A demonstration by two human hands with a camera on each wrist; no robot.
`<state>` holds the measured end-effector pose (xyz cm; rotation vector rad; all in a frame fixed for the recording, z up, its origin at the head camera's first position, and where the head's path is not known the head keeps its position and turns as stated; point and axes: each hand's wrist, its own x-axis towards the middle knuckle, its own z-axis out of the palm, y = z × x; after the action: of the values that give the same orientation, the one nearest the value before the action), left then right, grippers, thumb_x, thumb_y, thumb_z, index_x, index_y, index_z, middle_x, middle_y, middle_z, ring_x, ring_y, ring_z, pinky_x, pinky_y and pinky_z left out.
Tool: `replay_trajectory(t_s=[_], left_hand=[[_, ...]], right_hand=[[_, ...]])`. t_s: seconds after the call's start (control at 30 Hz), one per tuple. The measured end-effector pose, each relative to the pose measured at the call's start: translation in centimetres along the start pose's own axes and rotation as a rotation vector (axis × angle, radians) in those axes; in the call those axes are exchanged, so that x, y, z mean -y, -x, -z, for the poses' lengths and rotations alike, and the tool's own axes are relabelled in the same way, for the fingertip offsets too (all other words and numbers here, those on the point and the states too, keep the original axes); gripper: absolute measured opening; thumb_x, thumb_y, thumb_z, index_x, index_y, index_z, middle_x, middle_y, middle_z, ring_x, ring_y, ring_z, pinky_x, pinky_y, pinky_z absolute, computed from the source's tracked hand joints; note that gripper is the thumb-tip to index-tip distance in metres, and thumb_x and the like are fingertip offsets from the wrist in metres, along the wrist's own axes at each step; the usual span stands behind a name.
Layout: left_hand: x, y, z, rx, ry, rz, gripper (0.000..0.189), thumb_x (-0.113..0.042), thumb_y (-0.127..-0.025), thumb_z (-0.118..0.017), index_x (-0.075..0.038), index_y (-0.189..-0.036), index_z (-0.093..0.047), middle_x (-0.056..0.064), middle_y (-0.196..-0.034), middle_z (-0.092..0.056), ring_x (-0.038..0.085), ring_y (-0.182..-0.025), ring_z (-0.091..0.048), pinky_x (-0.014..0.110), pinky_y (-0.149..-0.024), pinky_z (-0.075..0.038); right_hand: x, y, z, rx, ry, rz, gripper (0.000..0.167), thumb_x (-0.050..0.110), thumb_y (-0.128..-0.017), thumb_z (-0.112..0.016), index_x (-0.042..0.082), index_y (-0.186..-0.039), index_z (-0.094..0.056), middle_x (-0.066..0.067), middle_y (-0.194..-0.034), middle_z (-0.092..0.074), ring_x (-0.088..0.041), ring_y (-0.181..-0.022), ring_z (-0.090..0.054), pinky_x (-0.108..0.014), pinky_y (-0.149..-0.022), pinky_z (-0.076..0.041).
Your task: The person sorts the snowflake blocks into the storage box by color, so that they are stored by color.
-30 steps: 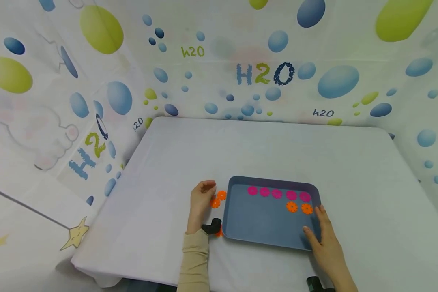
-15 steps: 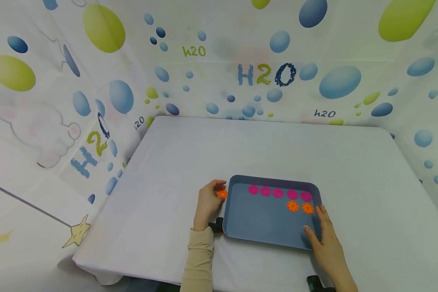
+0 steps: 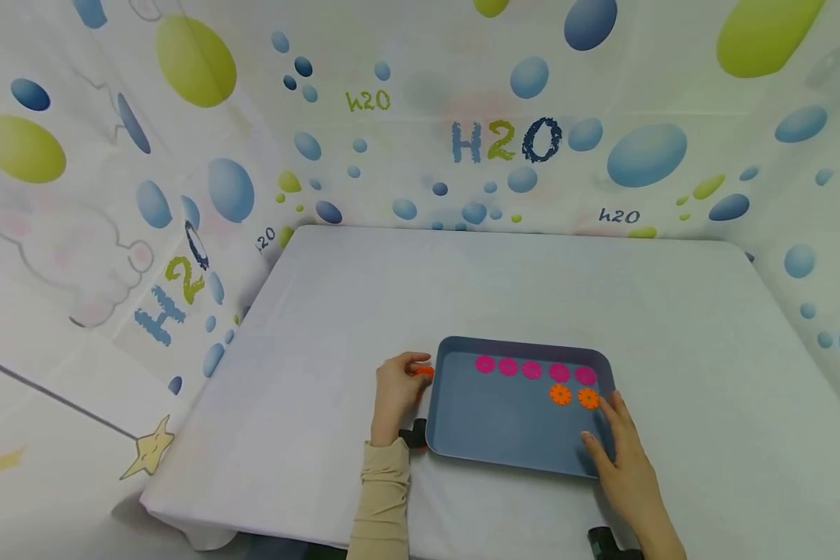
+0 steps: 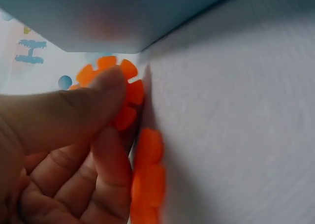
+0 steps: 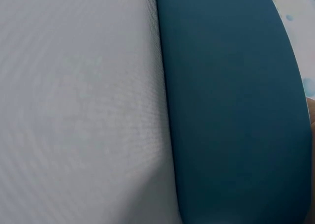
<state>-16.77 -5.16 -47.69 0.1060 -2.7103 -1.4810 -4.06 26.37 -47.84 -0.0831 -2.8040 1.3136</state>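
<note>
Left hand [image 3: 397, 389] just off the left side of the grey-blue tray [image 3: 490, 435], thumb and fingers pinching a notched orange piece [image 4: 134, 92]; the piece is outside the tray, near its wall. A second orange piece [image 4: 147, 177] lies on the white-covered worktop [image 3: 308, 350] next to those fingers, seen edge-on and blurred in the left wrist view. Sliver of orange also shows under the black wrist mount [image 3: 414, 434], probably another piece, too covered to be sure.

Right hand [image 3: 626, 459] at the tray's right side, fingers spread and fairly straight, thumb apart and reaching over the rim; index fingertip just beside the rightmost tray orange piece [image 3: 589, 398], contact unclear. Right wrist view mostly tray wall and cloth, only a bit of skin at the edge.

In tray: five pink pieces [image 3: 531, 369] in a row along the far side. Two orange ones on the near side of the row's right end, the other orange piece [image 3: 560, 394] left of the rightmost.

Behind: white backdrop [image 3: 448, 93] with blue and green ovals, "H2O" lettering.
</note>
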Motion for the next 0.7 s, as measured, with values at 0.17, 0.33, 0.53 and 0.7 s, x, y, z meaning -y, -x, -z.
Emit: replay_trajectory(t_s=[0.17,0.33,0.53,0.7], left_hand=[[0.1,0.2,0.3,-0.029,0.109,0.104,0.021,-0.001,-0.081,-0.073,-0.007,-0.101,-0.075,0.012,-0.084,-0.074,0.013,-0.062,-0.065,0.022,-0.054,-0.051],[-0.9,-0.2,1.0,-0.057,0.264,0.140,0.017,-0.002,-0.086,-0.070,-0.003,-0.102,-0.074,0.017,-0.091,-0.074,0.024,-0.069,-0.073,0.026,-0.061,-0.059],[-3.4,-0.3,2.2,-0.054,0.431,0.089,0.011,0.000,-0.088,-0.067,0.003,-0.099,-0.066,0.023,-0.095,-0.071,0.037,-0.084,-0.072,0.029,-0.068,-0.060],[-5.5,0.0,2.1,0.045,0.484,0.022,0.014,0.001,-0.090,-0.064,0.008,-0.102,-0.060,0.028,-0.100,-0.069,0.037,-0.087,-0.073,0.031,-0.069,-0.060]], right_hand=[[-0.2,0.0,-0.3,0.001,-0.006,0.011,0.063,0.030,-0.101,-0.051,0.001,-0.151,-0.025,-0.022,-0.162,-0.006,-0.052,-0.144,-0.014,-0.077,-0.098,-0.025],[-0.3,0.0,-0.4,-0.015,0.007,0.008,0.063,0.031,-0.101,-0.052,0.002,-0.151,-0.027,-0.022,-0.162,-0.008,-0.052,-0.144,-0.016,-0.076,-0.097,-0.026],[-0.3,0.1,-0.6,-0.022,0.014,0.008,0.063,0.030,-0.100,-0.052,0.003,-0.151,-0.027,-0.021,-0.162,-0.008,-0.052,-0.143,-0.018,-0.075,-0.096,-0.027],[-0.3,0.1,-0.7,-0.021,0.014,-0.001,0.063,0.030,-0.100,-0.052,0.003,-0.151,-0.026,-0.021,-0.162,-0.008,-0.052,-0.143,-0.018,-0.075,-0.096,-0.027]])
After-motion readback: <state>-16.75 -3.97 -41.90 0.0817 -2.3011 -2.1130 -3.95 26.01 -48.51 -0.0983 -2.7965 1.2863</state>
